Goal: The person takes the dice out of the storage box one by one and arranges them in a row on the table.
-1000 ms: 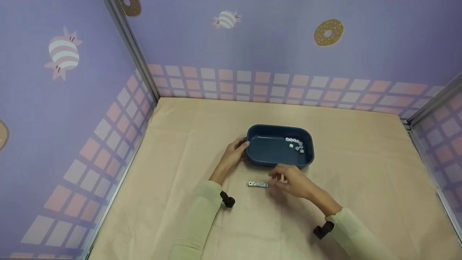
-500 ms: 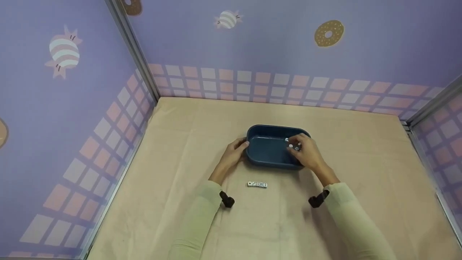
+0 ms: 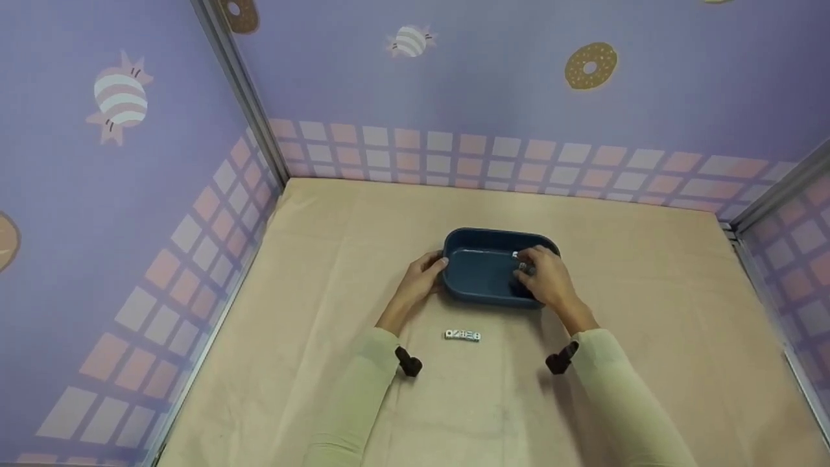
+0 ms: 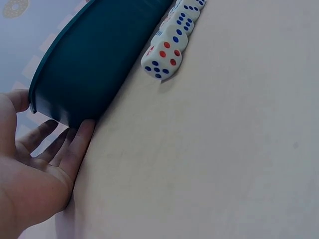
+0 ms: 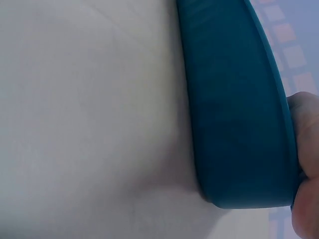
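My left hand (image 3: pixel 418 282) holds the left end of a dark blue rectangular tub (image 3: pixel 480 301). In the left wrist view the thumb is at its rim and the fingers (image 4: pixel 79 142) touch the outer wall low down. My right hand (image 3: pixel 548 279) reaches over the tub's right end, fingers bent down among small white dice (image 3: pixel 515 255). Most of those dice are hidden behind the hand, so I cannot tell whether one is pinched. In front of the tub stands a straight row of several dice (image 3: pixel 463 335), side by side; red and blue pips show on the dice (image 4: pixel 162 59) up close.
A beige cloth (image 3: pixel 363 220) covers the table under the tub. Purple walls (image 3: pixel 493 71) printed with doughnuts and sweets enclose the back and sides, with metal posts (image 3: pixel 243 91) in the corners. A black wrist camera (image 3: pixel 408 361) sits on the left sleeve.
My right hand has moved from beside the dice row up and over into the tub's right end, covering most of the dice there. The left hand stays at the tub; the row stands unchanged.
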